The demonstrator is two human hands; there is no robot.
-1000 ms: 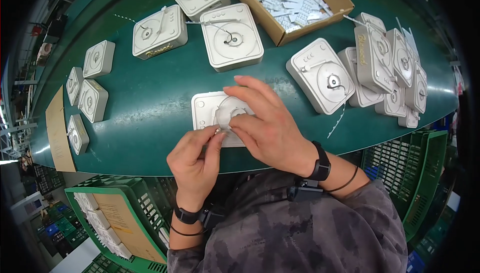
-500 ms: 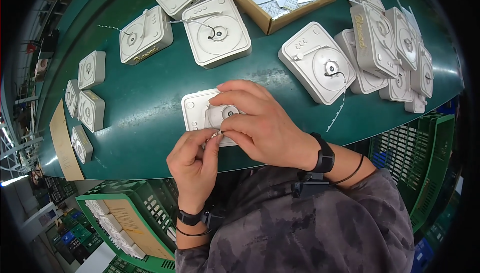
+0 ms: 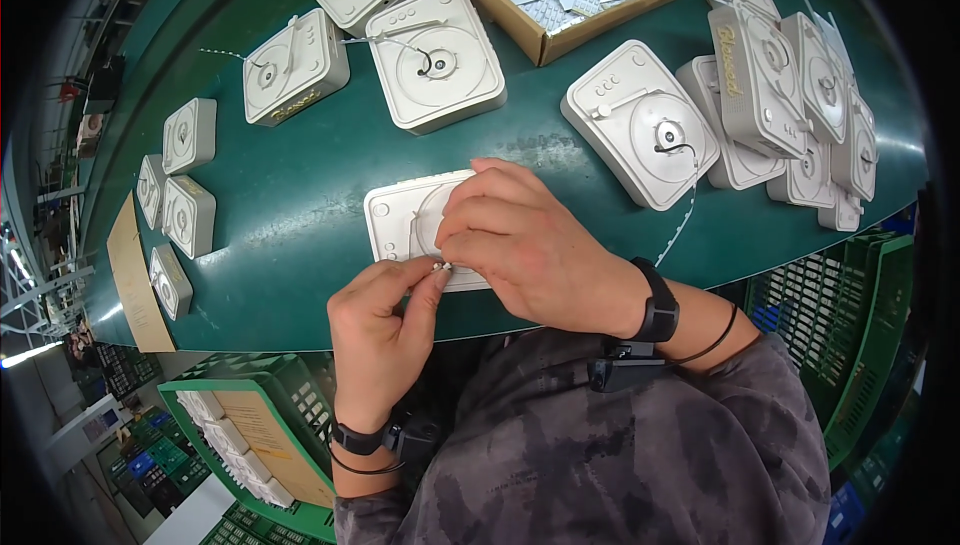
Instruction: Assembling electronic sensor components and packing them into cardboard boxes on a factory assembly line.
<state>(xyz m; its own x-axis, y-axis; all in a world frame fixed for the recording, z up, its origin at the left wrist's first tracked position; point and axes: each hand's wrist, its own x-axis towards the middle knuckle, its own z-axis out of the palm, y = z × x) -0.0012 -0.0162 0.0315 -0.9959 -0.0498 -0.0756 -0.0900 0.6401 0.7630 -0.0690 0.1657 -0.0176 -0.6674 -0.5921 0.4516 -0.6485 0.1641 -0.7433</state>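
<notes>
A white turntable-shaped box (image 3: 393, 227) lies on the green table in front of me, its right part covered by my right hand. Between the thumb and forefinger of my left hand (image 3: 385, 320) a small white piece (image 3: 441, 266) is pinched at the box's near edge. My right hand (image 3: 535, 250) reaches over the box from the right, its fingers closed and meeting that same piece. Too little of the piece shows to tell its kind. To the right, a like box (image 3: 640, 125) has a short black wire and a speckled white cord hanging from its disc.
Several more such boxes (image 3: 437, 60) stand at the back, the left and stacked at the right (image 3: 760, 85). A cardboard box (image 3: 600, 25) of white strips is at the back. Green crates (image 3: 240, 425) flank me below the table edge; brown cardboard (image 3: 140, 285) lies far left.
My right-hand fingers have drawn in and shifted slightly right, now covering the box's disc centre. My left hand keeps its pinch. The whole view has shifted slightly.
</notes>
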